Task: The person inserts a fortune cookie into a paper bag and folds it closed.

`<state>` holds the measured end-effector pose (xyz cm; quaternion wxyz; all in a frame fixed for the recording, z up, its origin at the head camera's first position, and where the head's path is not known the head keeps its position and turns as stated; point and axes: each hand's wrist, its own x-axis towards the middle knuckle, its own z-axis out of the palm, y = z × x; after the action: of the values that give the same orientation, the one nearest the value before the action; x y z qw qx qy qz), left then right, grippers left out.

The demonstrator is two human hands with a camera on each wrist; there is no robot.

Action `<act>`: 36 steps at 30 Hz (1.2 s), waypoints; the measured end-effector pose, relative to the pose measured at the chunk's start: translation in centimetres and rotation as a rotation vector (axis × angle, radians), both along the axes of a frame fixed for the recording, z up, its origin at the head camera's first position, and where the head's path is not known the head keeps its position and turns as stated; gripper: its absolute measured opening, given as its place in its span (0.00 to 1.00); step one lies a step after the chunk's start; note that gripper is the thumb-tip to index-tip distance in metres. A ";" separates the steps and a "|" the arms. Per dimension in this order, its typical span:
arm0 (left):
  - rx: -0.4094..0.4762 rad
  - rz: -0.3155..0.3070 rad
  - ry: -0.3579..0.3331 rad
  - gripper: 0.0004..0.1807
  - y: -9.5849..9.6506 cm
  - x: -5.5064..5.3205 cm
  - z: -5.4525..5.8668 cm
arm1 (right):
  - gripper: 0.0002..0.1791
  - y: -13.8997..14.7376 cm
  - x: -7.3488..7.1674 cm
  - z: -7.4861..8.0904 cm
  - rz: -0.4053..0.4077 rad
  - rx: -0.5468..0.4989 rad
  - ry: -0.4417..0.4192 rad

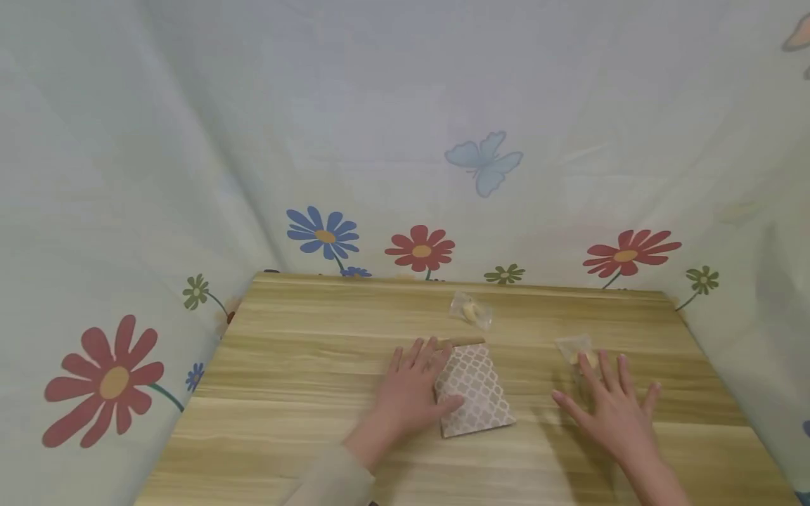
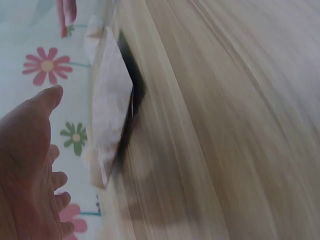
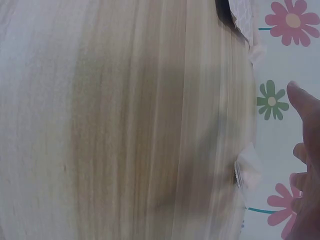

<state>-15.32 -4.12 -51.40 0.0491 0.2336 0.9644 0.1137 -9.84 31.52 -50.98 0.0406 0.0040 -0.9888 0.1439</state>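
Note:
A flat grey-and-white piece with a lattice pattern (image 1: 477,390) lies mid-table, a brown strip (image 1: 468,342) along its far edge. Over its left side is my left hand (image 1: 410,393), fingers spread; in the left wrist view this hand (image 2: 25,170) appears apart from the patterned piece (image 2: 112,95). My right hand (image 1: 619,418) hovers further right with straight, spread fingers, its fingertips overlapping a small clear plastic packet (image 1: 572,346) in the head view. That packet (image 3: 248,167) holds something yellowish. A similar clear packet (image 1: 471,310) lies behind the patterned piece.
The wood-grain table (image 1: 304,379) ends at the back against a pale hanging cloth (image 1: 380,126) printed with flowers and a butterfly. More of this cloth encloses the left and right sides.

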 end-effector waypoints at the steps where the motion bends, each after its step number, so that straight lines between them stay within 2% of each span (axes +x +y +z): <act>1: -0.004 -0.012 0.002 0.50 0.5 0.0 0.1 | 0.54 -0.1 -0.1 0.0 0.002 0.000 -0.001; 9: -0.043 -0.070 0.029 0.50 3.5 0.5 0.0 | 0.54 -0.7 -0.5 0.2 0.009 -0.008 -0.011; 23: -0.092 -0.052 0.021 0.51 5.8 1.2 -1.4 | 0.54 -0.5 -0.7 0.0 0.026 0.001 -0.016; 30: -0.119 -0.056 0.018 0.50 5.9 1.7 -2.0 | 0.53 -0.8 -0.5 -0.4 0.026 0.010 -0.009; 36: -0.127 -0.083 0.025 0.49 5.2 1.6 -2.6 | 0.54 -0.9 -0.9 -0.3 0.024 -0.002 -0.045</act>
<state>-13.70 1.09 -53.95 0.0567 0.2712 0.9597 0.0471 -10.69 30.65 -51.27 0.0165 0.0124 -0.9891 0.1455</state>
